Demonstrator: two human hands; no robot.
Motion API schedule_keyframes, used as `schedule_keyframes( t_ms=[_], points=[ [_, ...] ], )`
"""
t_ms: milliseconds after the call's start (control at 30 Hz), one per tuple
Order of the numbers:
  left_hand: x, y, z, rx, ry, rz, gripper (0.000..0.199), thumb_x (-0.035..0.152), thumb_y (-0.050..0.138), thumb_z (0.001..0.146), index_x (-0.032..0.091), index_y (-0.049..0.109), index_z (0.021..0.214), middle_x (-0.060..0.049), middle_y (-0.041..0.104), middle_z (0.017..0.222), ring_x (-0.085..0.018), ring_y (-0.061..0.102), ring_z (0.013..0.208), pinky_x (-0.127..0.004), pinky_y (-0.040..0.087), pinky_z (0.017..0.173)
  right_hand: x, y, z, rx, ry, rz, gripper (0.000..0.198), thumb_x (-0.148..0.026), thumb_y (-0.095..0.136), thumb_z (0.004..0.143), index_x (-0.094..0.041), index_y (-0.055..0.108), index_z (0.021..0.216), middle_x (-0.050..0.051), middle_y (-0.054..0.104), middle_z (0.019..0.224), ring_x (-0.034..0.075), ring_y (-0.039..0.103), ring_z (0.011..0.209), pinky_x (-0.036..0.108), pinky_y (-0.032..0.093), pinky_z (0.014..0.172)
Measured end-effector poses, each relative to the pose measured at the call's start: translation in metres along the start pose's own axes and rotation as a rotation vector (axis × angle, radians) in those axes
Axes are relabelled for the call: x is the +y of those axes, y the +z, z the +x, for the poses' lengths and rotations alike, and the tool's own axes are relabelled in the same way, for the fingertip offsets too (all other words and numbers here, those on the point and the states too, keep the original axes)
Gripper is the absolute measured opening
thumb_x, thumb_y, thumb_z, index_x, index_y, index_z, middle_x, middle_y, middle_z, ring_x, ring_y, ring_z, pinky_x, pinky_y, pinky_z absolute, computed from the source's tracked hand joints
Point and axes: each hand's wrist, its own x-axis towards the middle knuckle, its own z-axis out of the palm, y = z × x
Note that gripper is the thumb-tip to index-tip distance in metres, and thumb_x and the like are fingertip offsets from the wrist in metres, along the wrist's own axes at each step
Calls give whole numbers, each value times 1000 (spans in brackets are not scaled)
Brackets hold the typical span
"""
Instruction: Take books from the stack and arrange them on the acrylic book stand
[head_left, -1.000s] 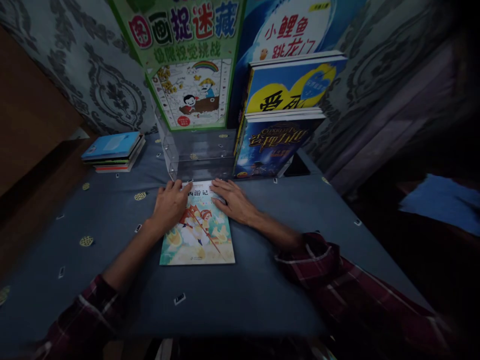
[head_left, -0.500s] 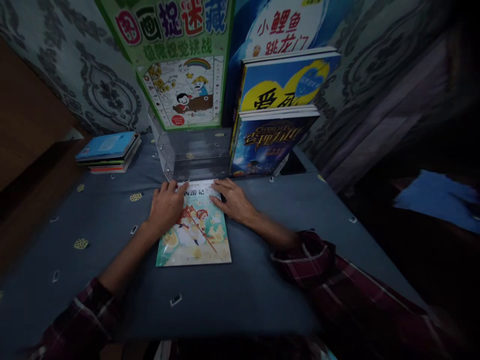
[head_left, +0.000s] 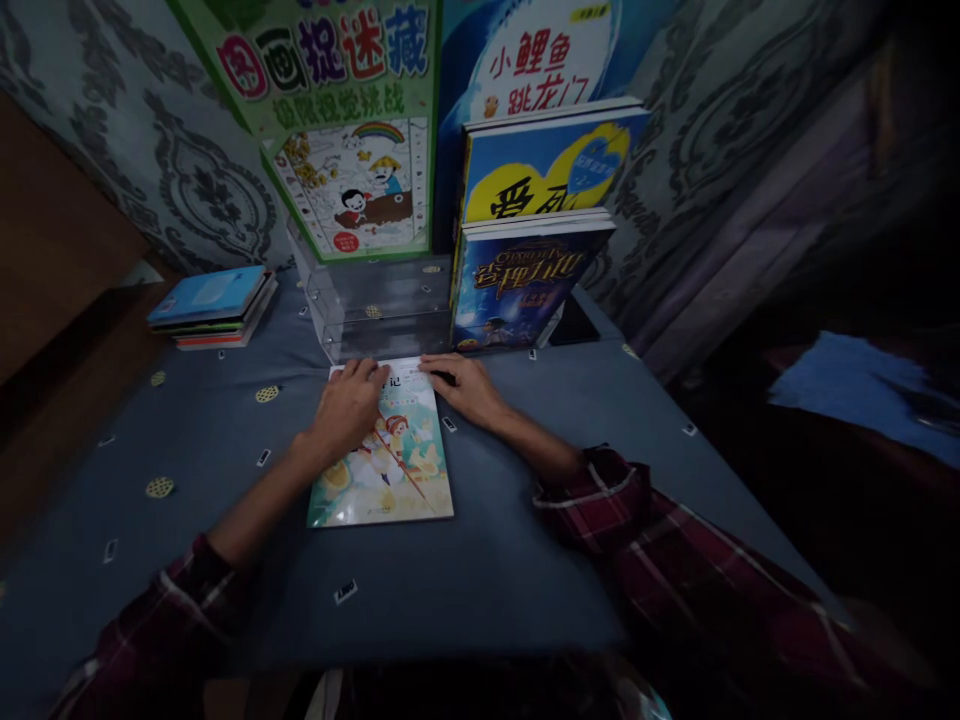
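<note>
loosely open, left hand (head_left: 346,408) and right hand (head_left: 469,388) touch the book (head_left: 394,470) near its top; clear rack (head_left: 390,337) stands just beyond.

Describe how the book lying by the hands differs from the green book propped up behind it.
Pose: the lying book is flat on the table; the green book is propped up in the clear stand.
Contact: the left hand rests on the lying book; no hand touches the green book.
Title: the green book's is large and multicoloured; the lying book's visible characters are small and black.
Shared: both covers show drawn figures.
</note>
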Motion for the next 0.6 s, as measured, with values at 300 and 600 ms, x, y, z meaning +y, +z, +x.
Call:
schedule_keyframes(
  t_ms=[300, 600],
  points=[
    [11, 20, 25, 113, 126, -126, 44, 11, 42, 97, 18, 58, 138, -13, 63, 130, -29, 57, 112, -44, 47, 91, 6, 1, -1, 9, 26, 91, 45, -10, 52, 89, -24, 71, 128, 6, 76, 124, 23, 70, 116, 44, 54, 105],
    [12, 17, 23, 67, 107, -111, 47, 12, 41, 98, 18, 54, 143, -13, 61, 134, -30, 53, 117, -44, 44, 92, 6, 3, -1, 94, 68, 139, 47, -11, 48, 88, -23, 68, 128, 4, 79, 115, 22, 73, 108, 41, 57, 99]
  ],
)
